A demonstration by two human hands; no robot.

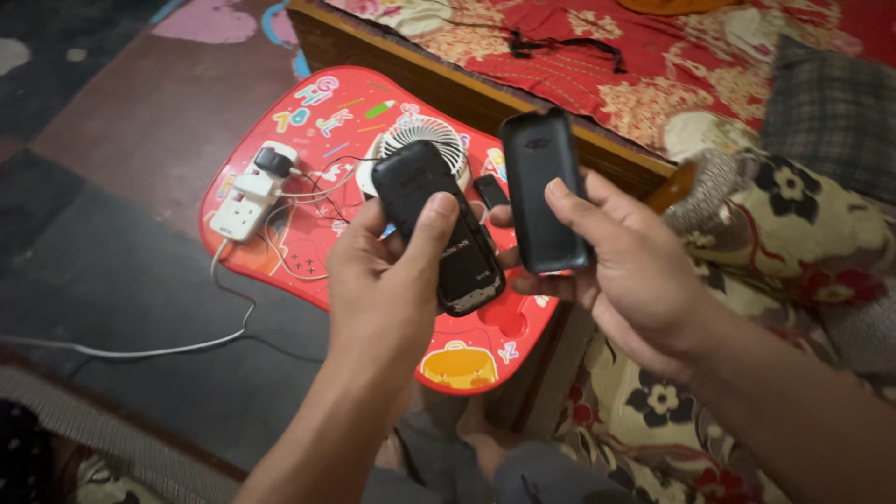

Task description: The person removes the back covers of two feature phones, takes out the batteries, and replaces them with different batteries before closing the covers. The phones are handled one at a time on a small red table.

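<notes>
A white power strip (245,201) with a black plug is seen at the left edge of the red tabletop (308,121), and a small white fan (425,140) lies toward its far edge. Above the tabletop's middle, a black phone (439,229) is clasped in the left hand (378,280), thumb laid across its back. Just to the right, a black cover (543,191) is pinched upright in the right hand (635,271), beside the bed (709,65).

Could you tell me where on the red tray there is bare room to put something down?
On the red tray, the near end by the yellow picture is bare, as is the far-left corner beyond the white power strip. The middle is crowded with that strip, its tangled wires, a small white fan and a small black piece.
</notes>
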